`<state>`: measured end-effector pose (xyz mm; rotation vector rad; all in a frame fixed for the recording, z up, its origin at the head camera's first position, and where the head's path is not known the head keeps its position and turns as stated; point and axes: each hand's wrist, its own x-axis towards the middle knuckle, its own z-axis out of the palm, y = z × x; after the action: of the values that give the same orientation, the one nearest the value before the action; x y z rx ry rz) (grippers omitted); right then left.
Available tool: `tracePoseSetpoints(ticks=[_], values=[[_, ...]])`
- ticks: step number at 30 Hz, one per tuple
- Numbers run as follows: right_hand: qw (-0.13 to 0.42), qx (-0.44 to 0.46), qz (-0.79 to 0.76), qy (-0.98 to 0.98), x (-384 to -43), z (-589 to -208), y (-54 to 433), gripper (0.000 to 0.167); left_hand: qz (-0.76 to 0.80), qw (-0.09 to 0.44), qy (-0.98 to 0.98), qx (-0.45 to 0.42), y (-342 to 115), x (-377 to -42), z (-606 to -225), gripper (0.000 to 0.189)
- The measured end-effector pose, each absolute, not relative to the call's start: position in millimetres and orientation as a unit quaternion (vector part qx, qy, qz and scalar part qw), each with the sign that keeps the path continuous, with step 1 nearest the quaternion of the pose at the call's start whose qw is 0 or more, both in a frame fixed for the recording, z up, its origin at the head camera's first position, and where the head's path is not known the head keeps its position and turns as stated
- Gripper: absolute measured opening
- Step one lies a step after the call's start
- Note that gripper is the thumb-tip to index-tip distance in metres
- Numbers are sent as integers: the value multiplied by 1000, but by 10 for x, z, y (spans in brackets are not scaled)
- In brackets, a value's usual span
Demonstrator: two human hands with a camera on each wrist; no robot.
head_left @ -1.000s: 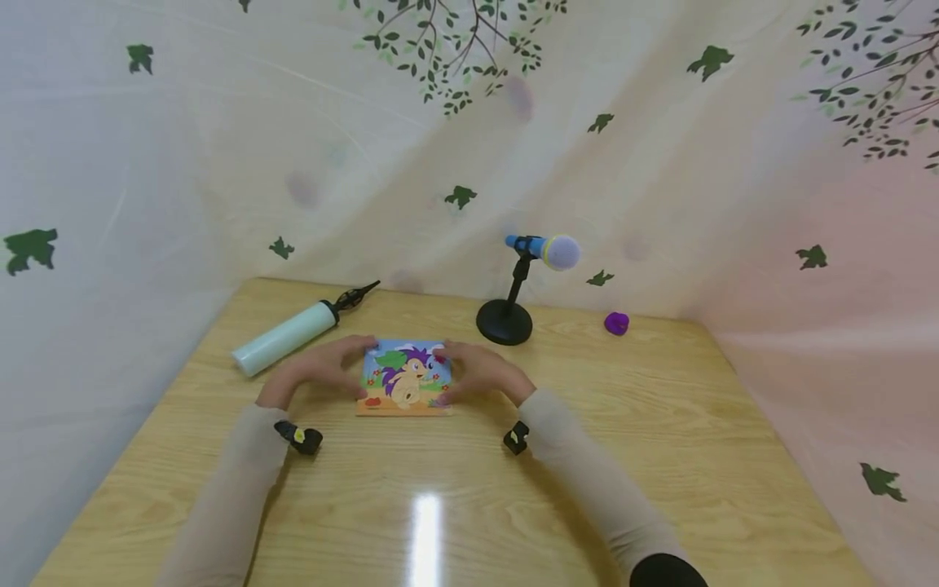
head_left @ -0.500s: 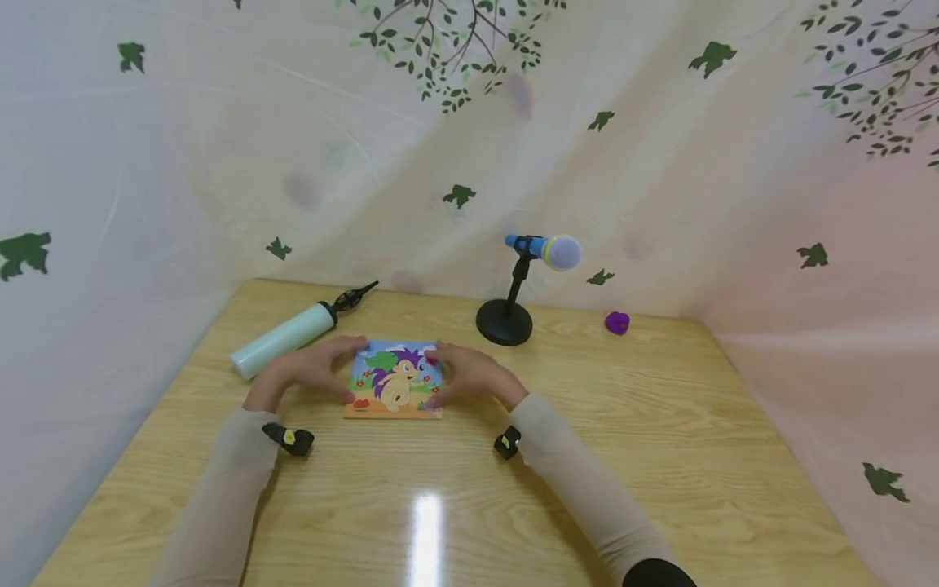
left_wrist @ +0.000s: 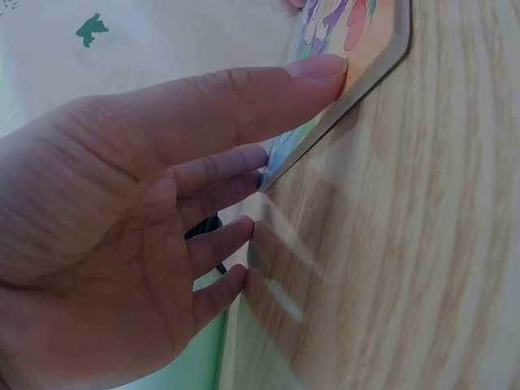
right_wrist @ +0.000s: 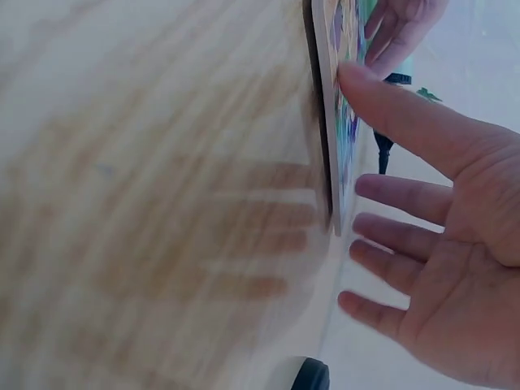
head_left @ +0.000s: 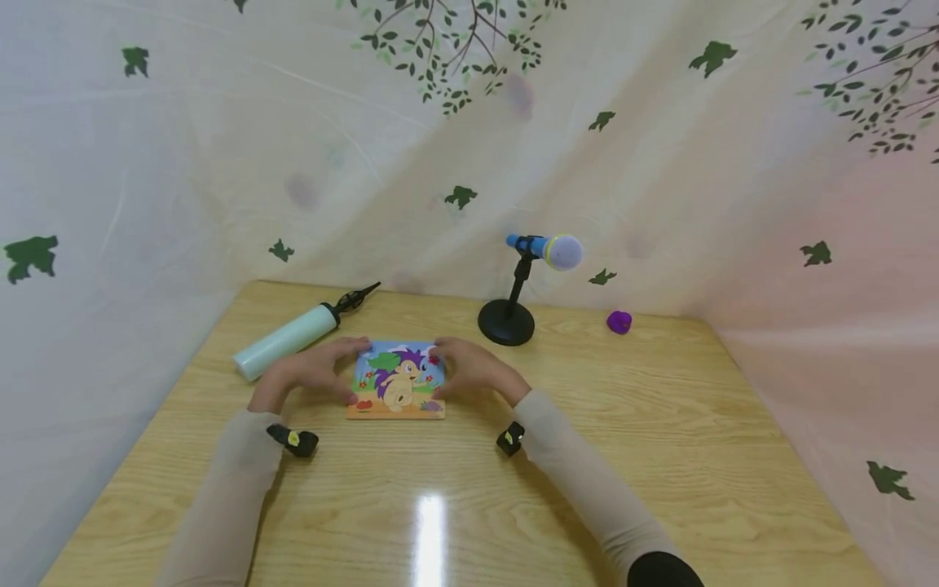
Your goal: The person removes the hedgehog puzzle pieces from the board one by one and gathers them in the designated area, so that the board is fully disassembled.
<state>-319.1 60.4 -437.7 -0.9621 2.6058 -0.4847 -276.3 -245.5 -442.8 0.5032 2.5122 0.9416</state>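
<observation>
Between my hands lies a thin rectangular hedgehog picture board [head_left: 399, 380], flat on the wooden table [head_left: 352, 505]. Purple quills, a green leaf and an orange ground strip show on it. Along its left side is my left hand [head_left: 319, 371]; the thumb [left_wrist: 317, 77] rests on the board's face near the edge and the forefingers reach the far corner. My right hand [head_left: 477, 371] is at the right side. Its thumb [right_wrist: 357, 81] touches the board, while the other fingers [right_wrist: 394, 231] are spread, fairly straight and apart from it in the right wrist view.
A pale green hand pump [head_left: 286, 342] with a black nozzle lies behind my left hand. Further back, a blue toy microphone [head_left: 546, 249] sits on a black stand [head_left: 506, 323]. A small purple object [head_left: 619, 322] is near the back edge. A printed cloth backdrop surrounds the table.
The picture board and both hands have shifted slightly left compared with a second ago. Over the last half second they have stayed almost still. The pump, microphone and purple object remain in place.
</observation>
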Motion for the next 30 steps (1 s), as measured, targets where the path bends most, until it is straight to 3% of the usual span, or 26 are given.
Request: tracePoseSetpoints(ticks=[8,30], values=[[149,-306,-219,914,-3334,-4339,480,55,332,200,903,184,-2443,-2766,-4433,103],[161,-287,-251,910,-3457,-4401,389,47,342,209,899,176,-2460,-2774,-4428,104]])
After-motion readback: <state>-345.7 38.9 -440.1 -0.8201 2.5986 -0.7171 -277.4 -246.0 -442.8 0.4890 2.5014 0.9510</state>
